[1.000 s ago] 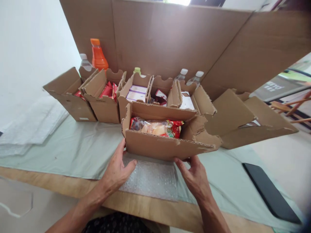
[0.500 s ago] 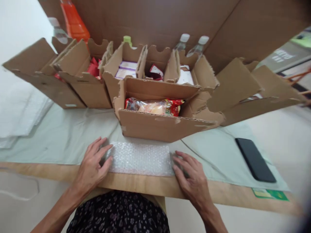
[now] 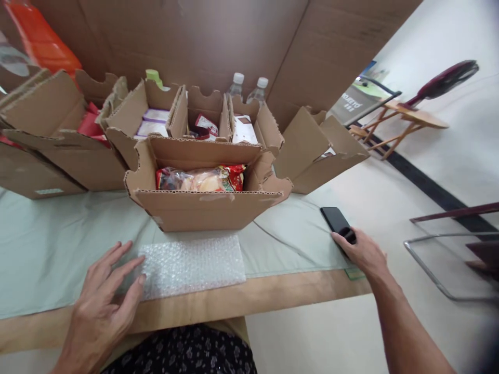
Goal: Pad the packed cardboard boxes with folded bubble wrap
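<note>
A rectangular piece of bubble wrap [image 3: 191,265] lies flat along the table's front edge. My left hand [image 3: 107,291] has its fingers spread, with the fingertips at the left end of the wrap. Far to the right, my right hand [image 3: 362,249] is at the near end of a black phone [image 3: 333,217]. Between its thumb and fingers is a small black rounded object [image 3: 346,235], whose kind I cannot make out. Part of the phone is hidden by the hand. Behind the wrap stands an open cardboard box [image 3: 206,210] with red and clear snack packets [image 3: 206,179] inside.
Several cardboard bins [image 3: 58,156] form a row behind, holding packets and small cartons. Bottles [image 3: 257,91] stand behind them against a tall cardboard panel [image 3: 187,47]. A green card [image 3: 354,273] is near the right hand. A wooden folding stool [image 3: 409,122] stands on the right.
The view has swung to the right. My right hand has left the right end of the bubble wrap and reached the phone. My left hand stays at the wrap's left end.
</note>
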{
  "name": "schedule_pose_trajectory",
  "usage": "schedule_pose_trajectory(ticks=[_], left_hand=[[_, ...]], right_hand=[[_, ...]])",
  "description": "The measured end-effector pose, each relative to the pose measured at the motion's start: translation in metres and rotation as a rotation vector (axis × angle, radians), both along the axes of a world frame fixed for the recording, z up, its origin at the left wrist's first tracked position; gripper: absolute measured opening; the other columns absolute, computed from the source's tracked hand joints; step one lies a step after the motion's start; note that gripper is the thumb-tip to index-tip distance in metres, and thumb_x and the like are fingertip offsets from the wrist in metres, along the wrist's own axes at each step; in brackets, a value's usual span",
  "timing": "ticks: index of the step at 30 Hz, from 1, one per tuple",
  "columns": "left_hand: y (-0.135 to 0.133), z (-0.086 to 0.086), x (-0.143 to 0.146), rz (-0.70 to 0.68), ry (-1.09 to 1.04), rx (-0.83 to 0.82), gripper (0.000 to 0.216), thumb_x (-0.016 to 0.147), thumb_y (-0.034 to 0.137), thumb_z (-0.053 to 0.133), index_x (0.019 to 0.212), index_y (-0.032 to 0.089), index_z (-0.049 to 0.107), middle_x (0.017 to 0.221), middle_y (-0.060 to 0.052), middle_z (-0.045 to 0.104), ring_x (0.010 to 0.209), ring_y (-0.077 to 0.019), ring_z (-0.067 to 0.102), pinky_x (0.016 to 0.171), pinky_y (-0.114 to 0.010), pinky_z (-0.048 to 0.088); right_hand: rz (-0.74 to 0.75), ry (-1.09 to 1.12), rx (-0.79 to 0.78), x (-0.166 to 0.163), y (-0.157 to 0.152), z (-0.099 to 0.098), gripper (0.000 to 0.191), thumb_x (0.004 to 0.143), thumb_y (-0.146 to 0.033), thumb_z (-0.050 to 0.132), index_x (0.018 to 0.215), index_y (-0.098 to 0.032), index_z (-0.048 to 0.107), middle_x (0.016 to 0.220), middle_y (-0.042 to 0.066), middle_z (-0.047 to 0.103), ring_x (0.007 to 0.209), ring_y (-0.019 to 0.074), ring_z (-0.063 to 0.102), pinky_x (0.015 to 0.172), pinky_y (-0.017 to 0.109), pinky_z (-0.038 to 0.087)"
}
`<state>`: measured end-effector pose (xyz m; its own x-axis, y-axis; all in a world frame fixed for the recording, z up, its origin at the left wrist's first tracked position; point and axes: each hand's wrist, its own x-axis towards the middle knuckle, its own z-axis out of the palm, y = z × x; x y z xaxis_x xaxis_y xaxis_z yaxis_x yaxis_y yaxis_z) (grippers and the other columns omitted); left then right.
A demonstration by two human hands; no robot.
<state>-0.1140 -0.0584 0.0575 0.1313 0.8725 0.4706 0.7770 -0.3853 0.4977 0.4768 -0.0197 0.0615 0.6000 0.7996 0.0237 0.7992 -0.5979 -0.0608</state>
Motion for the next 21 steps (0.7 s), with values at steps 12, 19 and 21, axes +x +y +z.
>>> schedule_pose_trajectory(ticks=[12,19,21], left_hand=[[-0.029,0.026,0.118,-0.531,-0.697,-0.837,0.03,0.097,0.026,0.062,0.125,0.029,0.072,0.139,-0.007,0.069,0.126,-0.0264,0.066,0.109,-0.044,0.053],[-0.012,0.023,0.205,-0.394,-1.822,-1.39,0.067,0.109,0.057,0.029,0.159,0.014,0.044,0.15,-0.017,0.062,0.143,-0.0292,0.055,0.124,-0.047,0.035],[-0.004,0.022,0.201,-0.265,-1.961,-1.35,0.067,0.111,0.053,0.021,0.153,0.013,0.052,0.142,-0.016,0.069,0.14,-0.029,0.058,0.123,-0.046,0.037]], right_hand=[[0.12,0.061,0.163,-0.067,-0.05,0.039,0.079,0.077,-0.07,0.067,0.138,-0.021,0.061,0.121,0.017,0.075,0.111,0.042,0.071,0.089,0.053,0.056],[0.657,0.093,0.584,-0.235,-0.088,0.009,0.068,0.095,-0.051,0.064,0.151,-0.017,0.048,0.129,0.022,0.067,0.117,0.0386,0.065,0.096,0.057,0.056],[0.676,0.159,0.598,-0.263,-0.096,0.001,0.073,0.095,-0.05,0.065,0.156,-0.017,0.043,0.133,0.023,0.064,0.12,0.0409,0.063,0.096,0.06,0.055]])
